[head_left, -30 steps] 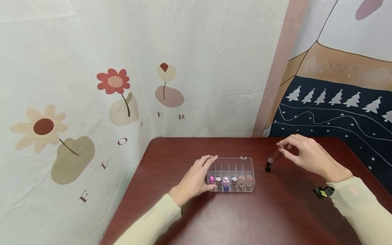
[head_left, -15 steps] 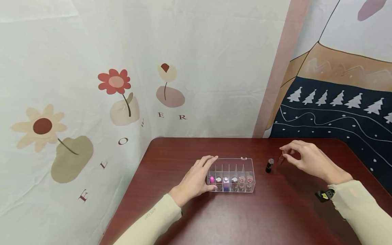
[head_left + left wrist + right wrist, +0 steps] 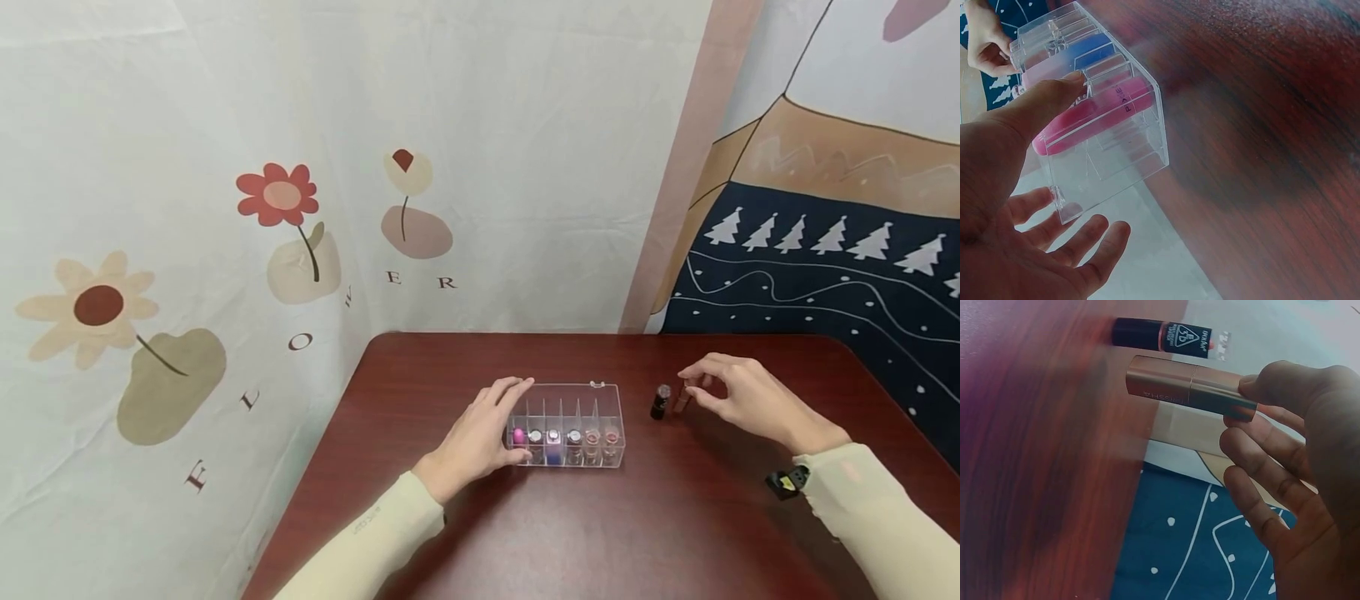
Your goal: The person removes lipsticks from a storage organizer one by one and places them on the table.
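My left hand (image 3: 480,435) holds the left end of a clear divided organizer box (image 3: 622,450), thumb at the front and fingers behind. Cosmetic tubes stand in its front row, among them a pink tube (image 3: 1094,119) and a purple-and-blue tube (image 3: 553,454). To the right, my right hand (image 3: 738,398) pinches the top of a copper-coloured lipstick (image 3: 1188,387) between thumb and fingers; the other fingers are loosely extended. The lipstick is nearly upright, its lower end close to the tabletop. Just left of it stands a black lipstick (image 3: 660,402) with a clear top and printed label (image 3: 1188,339).
Everything rests on a dark red wooden table (image 3: 570,533). Behind it hangs a pale curtain (image 3: 525,208) with printed flowers; a dark blue tree-patterned cloth (image 3: 810,292) is at the right. The organizer's back row has upright clear dividers.
My right hand has lowered the copper lipstick from a tilt over the black one to nearly upright on its right side. The left hand and organizer have stayed in place.
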The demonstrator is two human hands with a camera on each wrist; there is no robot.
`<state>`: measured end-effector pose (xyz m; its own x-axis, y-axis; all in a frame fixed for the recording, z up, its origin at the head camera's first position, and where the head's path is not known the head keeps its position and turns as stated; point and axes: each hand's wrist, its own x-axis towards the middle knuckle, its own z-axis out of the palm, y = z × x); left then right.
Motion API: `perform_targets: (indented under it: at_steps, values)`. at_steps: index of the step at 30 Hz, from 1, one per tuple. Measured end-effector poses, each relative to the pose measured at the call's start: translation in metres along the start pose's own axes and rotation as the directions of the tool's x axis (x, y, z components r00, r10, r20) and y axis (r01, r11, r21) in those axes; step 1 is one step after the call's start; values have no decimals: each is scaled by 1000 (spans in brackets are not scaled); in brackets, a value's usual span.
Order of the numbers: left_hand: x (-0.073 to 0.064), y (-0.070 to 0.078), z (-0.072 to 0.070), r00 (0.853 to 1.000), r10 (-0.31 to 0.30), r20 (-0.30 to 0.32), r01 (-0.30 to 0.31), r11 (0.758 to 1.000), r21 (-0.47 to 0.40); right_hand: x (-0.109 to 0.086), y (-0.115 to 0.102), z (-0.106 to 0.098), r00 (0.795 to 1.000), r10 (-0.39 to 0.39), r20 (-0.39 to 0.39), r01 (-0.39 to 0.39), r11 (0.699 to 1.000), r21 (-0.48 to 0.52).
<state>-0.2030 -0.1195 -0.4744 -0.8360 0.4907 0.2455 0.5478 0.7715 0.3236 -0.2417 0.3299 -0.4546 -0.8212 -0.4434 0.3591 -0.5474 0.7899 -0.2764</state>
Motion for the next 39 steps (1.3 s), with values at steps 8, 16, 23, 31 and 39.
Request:
perform_targets:
  at_steps: [8,16,23,31,39]
  values:
    - [-2,0,1,1000,-6,3,6,1000,5,0,0,6,999,19,34,-19,1000,10]
    - [-2,-1,2,1000,-10,9,9,1000,12,0,-2,11,998,27,54,-29,999,30]
    - [-1,0,1,999,-19,28,19,1000,16,-1,-1,14,997,34,63,-35,999,26]
    - [-2,-1,1,1000,-10,17,9,1000,22,-1,-2,14,997,32,65,-34,999,28]
    - [-1,0,0,1000,-7,17,7,1000,11,-1,-2,15,998,29,61,-31,999,27]
